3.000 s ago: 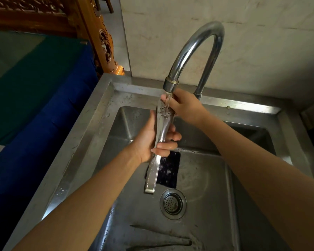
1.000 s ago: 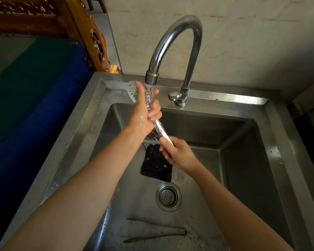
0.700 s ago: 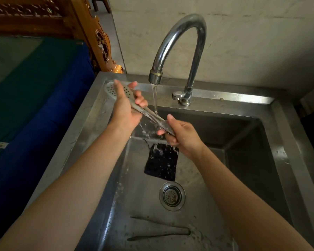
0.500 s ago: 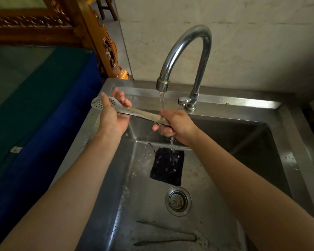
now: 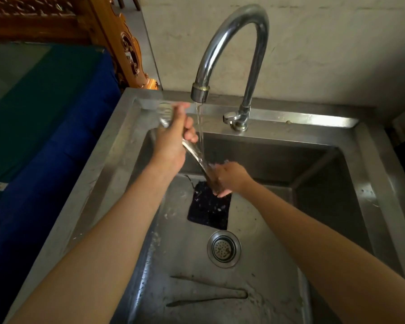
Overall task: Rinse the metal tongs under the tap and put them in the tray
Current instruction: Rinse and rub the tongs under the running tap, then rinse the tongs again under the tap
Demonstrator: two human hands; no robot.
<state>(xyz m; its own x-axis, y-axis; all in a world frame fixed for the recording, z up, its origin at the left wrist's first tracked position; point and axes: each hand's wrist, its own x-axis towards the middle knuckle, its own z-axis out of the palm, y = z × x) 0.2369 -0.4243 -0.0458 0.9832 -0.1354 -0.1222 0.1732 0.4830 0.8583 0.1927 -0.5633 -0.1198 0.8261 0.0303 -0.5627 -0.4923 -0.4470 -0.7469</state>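
The metal tongs [image 5: 193,152] slant from upper left to lower right over the steel sink [image 5: 360,174]. My left hand [image 5: 173,139] grips them near the perforated head [image 5: 165,113], which pokes out above my fingers. My right hand [image 5: 228,177] is wrapped around the lower handle end, blurred. Water runs from the curved chrome tap [image 5: 232,47] onto the middle of the tongs, between my hands. No tray is in view.
A black sponge [image 5: 209,210] lies on the sink floor below my right hand, with the round drain [image 5: 223,249] in front of it. A blue and green cushion [image 5: 45,127] and carved wooden furniture [image 5: 126,43] stand left of the sink.
The tongs have tilted from nearly level to steeply slanted. My left hand moved right toward the spout, and my right hand slid down to the lower end. Water still runs.
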